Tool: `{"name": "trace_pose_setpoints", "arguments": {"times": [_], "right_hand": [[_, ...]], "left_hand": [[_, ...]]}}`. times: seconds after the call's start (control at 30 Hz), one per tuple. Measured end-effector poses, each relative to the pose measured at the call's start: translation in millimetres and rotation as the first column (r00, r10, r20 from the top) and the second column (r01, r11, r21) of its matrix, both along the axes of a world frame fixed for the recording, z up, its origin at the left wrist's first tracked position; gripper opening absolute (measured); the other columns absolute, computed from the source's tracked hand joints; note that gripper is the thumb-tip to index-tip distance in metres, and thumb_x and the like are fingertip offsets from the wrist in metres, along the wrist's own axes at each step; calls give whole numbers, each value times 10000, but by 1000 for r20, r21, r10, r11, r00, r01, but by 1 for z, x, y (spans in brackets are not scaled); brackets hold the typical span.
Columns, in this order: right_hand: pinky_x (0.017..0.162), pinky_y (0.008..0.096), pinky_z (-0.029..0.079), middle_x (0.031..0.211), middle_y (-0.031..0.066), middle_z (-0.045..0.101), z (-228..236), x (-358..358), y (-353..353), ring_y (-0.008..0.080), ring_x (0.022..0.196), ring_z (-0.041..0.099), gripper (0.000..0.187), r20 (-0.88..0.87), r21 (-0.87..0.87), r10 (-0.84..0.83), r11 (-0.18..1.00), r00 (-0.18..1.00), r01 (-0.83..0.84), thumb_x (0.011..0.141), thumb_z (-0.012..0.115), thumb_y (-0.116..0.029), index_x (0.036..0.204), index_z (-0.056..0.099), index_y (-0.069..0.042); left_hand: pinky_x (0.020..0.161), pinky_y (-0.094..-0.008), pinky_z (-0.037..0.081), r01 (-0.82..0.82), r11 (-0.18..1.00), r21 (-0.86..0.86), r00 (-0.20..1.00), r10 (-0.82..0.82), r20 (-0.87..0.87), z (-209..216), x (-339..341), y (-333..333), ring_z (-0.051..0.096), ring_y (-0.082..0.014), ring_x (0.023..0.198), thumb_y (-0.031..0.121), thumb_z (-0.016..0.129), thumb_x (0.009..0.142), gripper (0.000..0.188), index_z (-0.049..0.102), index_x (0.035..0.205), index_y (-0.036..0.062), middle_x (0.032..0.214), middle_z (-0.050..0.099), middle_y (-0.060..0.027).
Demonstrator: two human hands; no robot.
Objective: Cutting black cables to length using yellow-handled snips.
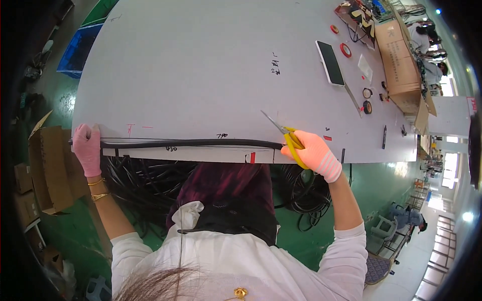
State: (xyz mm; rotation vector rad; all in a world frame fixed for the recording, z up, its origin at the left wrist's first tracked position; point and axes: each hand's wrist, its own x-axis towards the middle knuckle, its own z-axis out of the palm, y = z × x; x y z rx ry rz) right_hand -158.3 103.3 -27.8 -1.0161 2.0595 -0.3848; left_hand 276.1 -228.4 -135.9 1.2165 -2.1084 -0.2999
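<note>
A thick black cable or tube (201, 143) stretches along the near edge of the grey table (181, 75), beside drawn lines and marks. My left hand (88, 150), in a pink glove, is closed round its left end at the table's left edge. In a striped pink-orange glove, my right hand (317, 154) grips scissors (292, 140) with yellow handles. Their blades point away to the far left, above the tabletop. The cable's right end runs up to my right fingers; whether they also pinch it is hidden.
Coils of black cable (145, 183) lie below the near edge. At the right are a tablet (330, 62), red tape rolls (345, 49), a black tape roll (367, 107), a pen (384, 137) and a cardboard box (399, 60). Another open carton (50, 170) stands left on the floor.
</note>
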Motion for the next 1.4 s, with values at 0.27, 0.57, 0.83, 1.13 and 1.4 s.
{"name": "trace_pose_setpoints", "arguments": {"times": [0.27,0.57,0.83,1.13,1.4], "right_hand": [[530,230,401,682,-14,550,-7,3,9,65,585,502,202,299,-32,-226,969,927,247,911,713,-197,938,640,-11],[669,303,502,782,64,668,-13,6,1,122,674,573,266,108,-50,2,999,994,4,910,730,-207,1026,649,19],[751,400,554,892,181,717,-27,2,-5,369,836,690,370,-267,221,181,968,947,-122,884,730,-319,1086,660,-17],[766,419,562,894,167,730,-11,5,-21,360,863,703,426,-325,343,208,935,923,-90,854,700,-438,1029,671,-51],[795,410,561,948,166,730,-8,0,-19,356,902,698,455,-307,384,241,917,921,-112,860,668,-463,1060,684,-55]], "left_hand": [[612,-317,339,-30,999,19,999,30,15,-4,1,-1,294,-172,662,24,667,891,398,299,740,-3,707,258,-66],[613,-319,355,-52,998,41,999,52,4,2,-3,0,308,-179,650,35,678,859,403,301,722,0,688,280,-74],[612,-311,345,-22,999,46,999,24,-36,-2,0,0,300,-174,659,-8,673,854,392,303,723,3,696,271,-67],[642,-320,378,-68,997,-34,983,73,167,6,0,-4,380,-161,669,40,668,891,316,407,715,15,698,379,-44],[1002,-448,393,553,826,109,802,-563,197,47,-209,189,578,-276,1058,262,794,719,365,685,1053,165,1041,626,-38]]}}
